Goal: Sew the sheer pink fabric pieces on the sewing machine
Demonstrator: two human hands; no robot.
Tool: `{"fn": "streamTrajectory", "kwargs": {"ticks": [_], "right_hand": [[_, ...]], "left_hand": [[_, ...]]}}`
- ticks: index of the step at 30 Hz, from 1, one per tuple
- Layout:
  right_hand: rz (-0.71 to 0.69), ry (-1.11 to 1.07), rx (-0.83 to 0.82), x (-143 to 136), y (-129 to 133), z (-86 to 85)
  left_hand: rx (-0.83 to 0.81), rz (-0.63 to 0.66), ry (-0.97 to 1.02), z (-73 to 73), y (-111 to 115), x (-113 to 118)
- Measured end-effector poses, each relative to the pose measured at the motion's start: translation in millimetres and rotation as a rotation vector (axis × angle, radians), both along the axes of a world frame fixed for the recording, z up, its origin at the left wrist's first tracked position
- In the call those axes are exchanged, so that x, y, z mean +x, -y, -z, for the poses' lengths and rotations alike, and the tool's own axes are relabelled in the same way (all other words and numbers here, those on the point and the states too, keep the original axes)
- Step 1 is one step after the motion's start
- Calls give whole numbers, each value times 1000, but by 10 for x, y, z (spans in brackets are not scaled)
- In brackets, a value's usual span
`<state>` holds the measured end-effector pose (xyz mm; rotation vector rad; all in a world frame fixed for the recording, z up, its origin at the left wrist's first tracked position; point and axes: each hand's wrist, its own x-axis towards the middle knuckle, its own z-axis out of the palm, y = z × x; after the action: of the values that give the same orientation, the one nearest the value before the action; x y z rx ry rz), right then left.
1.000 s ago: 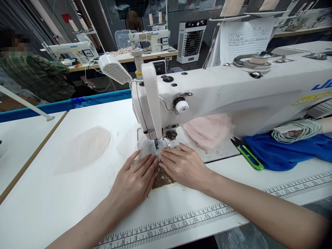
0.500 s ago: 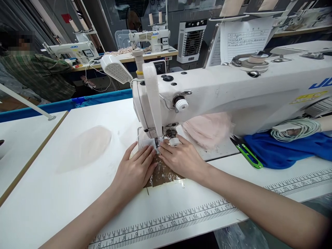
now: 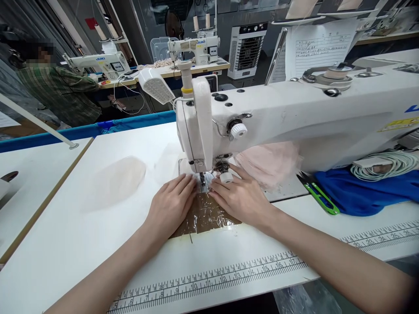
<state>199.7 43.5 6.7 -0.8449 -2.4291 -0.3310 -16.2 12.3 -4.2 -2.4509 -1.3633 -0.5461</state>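
Observation:
A white sewing machine [image 3: 281, 109] spans the view, its presser foot [image 3: 203, 178] low over the plate. My left hand [image 3: 172, 201] lies flat just left of the foot, fingers stretched forward on thin pale fabric. To the right of the foot, my right hand [image 3: 240, 196] rests with its fingers spread, partly behind the white knob. Under and between both hands is a brown taped patch [image 3: 209, 213]. Sheer pale fabric pieces [image 3: 119, 183] lie on the left of the table. Behind my right hand sits a pink fabric pile [image 3: 270, 163].
Green snips [image 3: 322, 198] lie beside a blue cloth [image 3: 360, 189] with a coil of cord [image 3: 384, 165] on it. A printed ruler [image 3: 209, 283] runs along the front edge. A person in a plaid shirt [image 3: 60, 89] is at the back left near other machines.
The whole view has shifted, so things appear slightly further right. My left hand's thumb and fingers have drawn closer together, and more of the brown patch shows between my hands.

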Motion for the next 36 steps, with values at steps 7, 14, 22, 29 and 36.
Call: {"fn": "streamTrajectory", "kwargs": {"ticks": [7,14,22,29,36], "right_hand": [[-96,-72,-51,7,26,15],[-392,-139,-931,-258,272,-425],[-558,-360,-1811,-890,292,-624],[-449,-514,-1697,-1439,170,-597],[-213,-788,-1339,-2181,-523,-407]], "left_hand": [[-25,-130,-17,-220,8,-234],[-1060,128,302,-982,393,-406],[-1351,-1,573,-1044,496,-1157],[-1125,-69,985,-732,721,-2082],[-757,-345,1044,-677,-232,-2390]]}}
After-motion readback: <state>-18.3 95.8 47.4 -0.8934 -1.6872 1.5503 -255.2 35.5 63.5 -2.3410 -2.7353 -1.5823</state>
